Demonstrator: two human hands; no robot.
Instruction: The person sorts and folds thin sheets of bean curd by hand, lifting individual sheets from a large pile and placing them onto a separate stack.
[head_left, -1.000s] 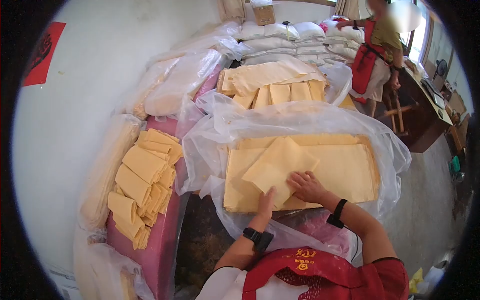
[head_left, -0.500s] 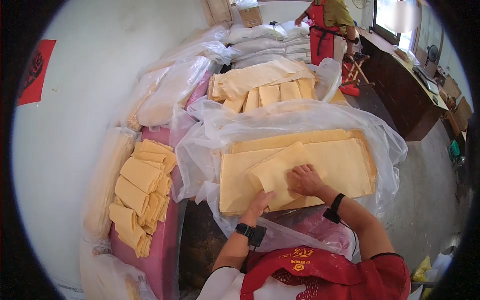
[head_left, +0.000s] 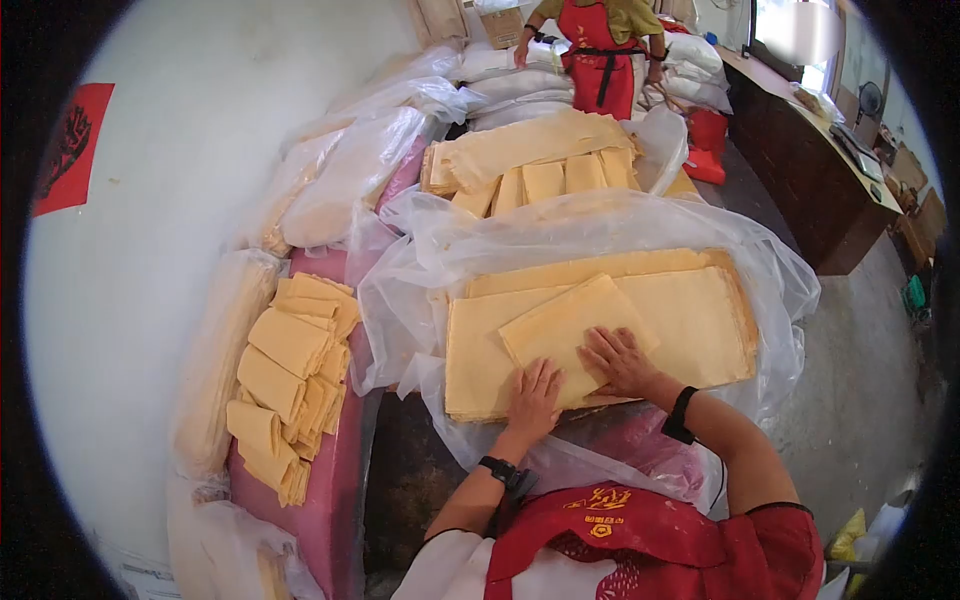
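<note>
A folded yellow sheet (head_left: 575,315) lies aslant on a stack of wide yellow sheets (head_left: 700,325), inside opened clear plastic (head_left: 400,300). My left hand (head_left: 535,398) rests flat on the folded sheet's lower left part, fingers apart. To its right, my right hand (head_left: 618,360) presses on the same sheet with spread fingers. Neither hand grips anything. On the pink surface (head_left: 325,500) at the left lies a pile of folded yellow sheets (head_left: 285,375).
Behind the stack is another pile of yellow sheets (head_left: 540,150). A person in a red apron (head_left: 600,60) stands beyond it, before white sacks (head_left: 690,75). Plastic-wrapped bundles (head_left: 225,365) line the wall. A dark desk (head_left: 810,180) stands at the right.
My left hand has let go of the sheet's edge and now lies flat on it. The sheet's raised left side is down. My right hand's fingers have spread. The other person has moved left.
</note>
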